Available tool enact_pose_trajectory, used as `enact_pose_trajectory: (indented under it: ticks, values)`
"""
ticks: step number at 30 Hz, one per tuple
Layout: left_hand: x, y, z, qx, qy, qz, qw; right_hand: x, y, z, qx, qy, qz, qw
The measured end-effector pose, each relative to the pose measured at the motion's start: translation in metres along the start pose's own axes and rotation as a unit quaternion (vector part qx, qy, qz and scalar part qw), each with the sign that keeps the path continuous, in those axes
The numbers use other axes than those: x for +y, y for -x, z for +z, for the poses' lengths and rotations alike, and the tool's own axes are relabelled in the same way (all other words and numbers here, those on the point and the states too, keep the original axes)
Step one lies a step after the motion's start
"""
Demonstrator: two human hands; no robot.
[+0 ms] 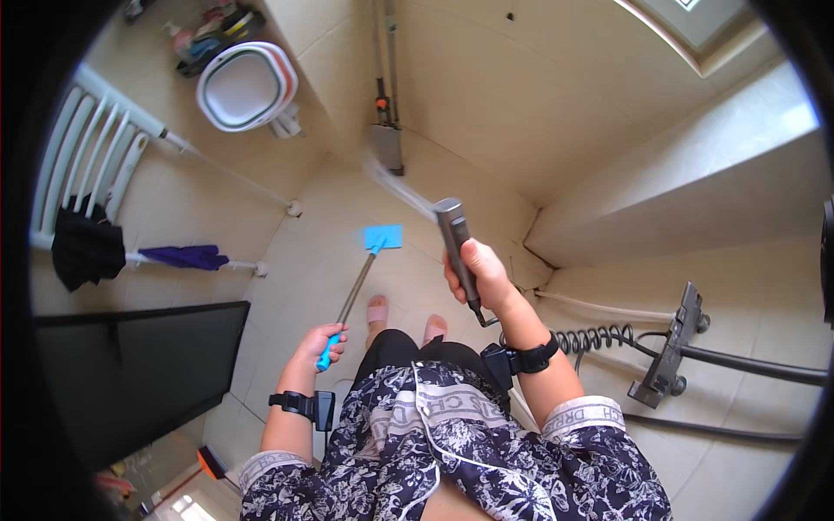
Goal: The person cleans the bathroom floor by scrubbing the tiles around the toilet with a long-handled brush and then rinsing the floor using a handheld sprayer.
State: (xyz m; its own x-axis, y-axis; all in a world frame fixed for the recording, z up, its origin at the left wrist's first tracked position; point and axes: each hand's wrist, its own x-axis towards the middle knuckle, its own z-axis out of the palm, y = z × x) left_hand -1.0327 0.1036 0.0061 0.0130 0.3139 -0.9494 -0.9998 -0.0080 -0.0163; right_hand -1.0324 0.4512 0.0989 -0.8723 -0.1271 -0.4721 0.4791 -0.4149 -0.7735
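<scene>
My left hand [320, 345] is closed round the blue grip of a small flat-headed mop [352, 295]. Its grey pole slants forward, and the blue rectangular head [383, 236] rests against the tiled floor. In my right hand [486, 276] is a grey handheld shower sprayer [458, 239], gripped by its handle with the thumb along the side. A blurred jet of water [401, 190] leaves it toward the far left. From the sprayer's lower end a dark hose leads to a coiled hose [599, 337] at the right.
A shower mixer [675, 347] with pipes juts from the right wall. At left are a white towel radiator [82, 156], dark cloths and a black panel [143, 373]. A white basin [246, 87] hangs far left; a grey flat-headed mop [387, 148] leans in the far corner.
</scene>
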Motion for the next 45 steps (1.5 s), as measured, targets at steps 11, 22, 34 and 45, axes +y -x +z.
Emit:
enact_pose_trajectory:
  ticks: [11,22,34,45]
  values:
    - [0.017,0.002,0.029,-0.02,-0.028,0.011,0.999,0.0,-0.013,-0.017,0.068,0.045,-0.063,0.995]
    - [0.022,0.02,0.033,0.008,-0.023,0.031,0.999,0.012,-0.013,-0.032,0.065,0.046,-0.013,0.997]
    - [-0.004,0.02,-0.021,0.064,0.037,-0.001,0.997,0.024,-0.008,0.019,-0.007,-0.023,0.004,1.0]
    - [-0.014,0.017,-0.042,0.069,0.039,0.006,0.997,0.012,-0.002,0.042,-0.08,0.054,-0.05,0.994]
